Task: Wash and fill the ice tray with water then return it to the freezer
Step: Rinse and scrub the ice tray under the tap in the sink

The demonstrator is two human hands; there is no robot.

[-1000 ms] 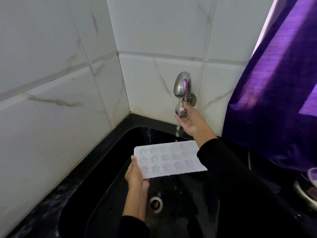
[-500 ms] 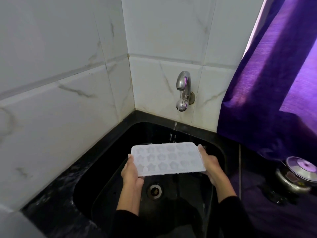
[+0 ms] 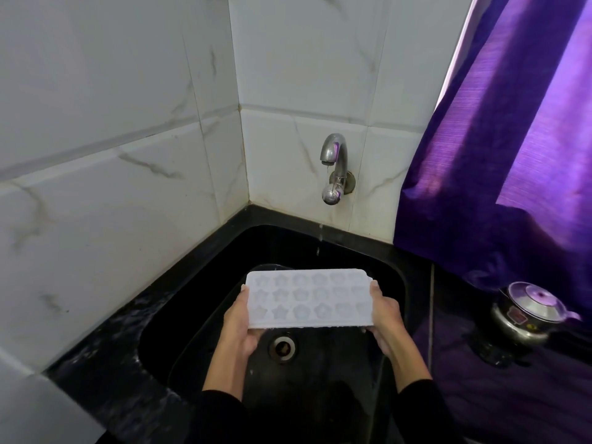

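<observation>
A white ice tray (image 3: 309,298) with star and flower shaped cells is held level over the black sink (image 3: 205,283). My left hand (image 3: 238,322) grips its left end, thumb on top and fingers underneath. My right hand (image 3: 384,315) grips its right end the same way. The steel tap (image 3: 333,168) sticks out of the tiled wall above the sink. Only a few drops fall from its spout. Water drips from the tray's front edge.
The sink drain (image 3: 282,347) lies below the tray. A wet black counter (image 3: 105,347) runs along the left wall. A purple curtain (image 3: 499,155) hangs at the right, with a steel pot and lid (image 3: 528,310) on the counter under it.
My right hand left the tap knob and took hold of the tray's right end. The stream from the tap dwindled to drops. The tray came nearer and lower over the sink.
</observation>
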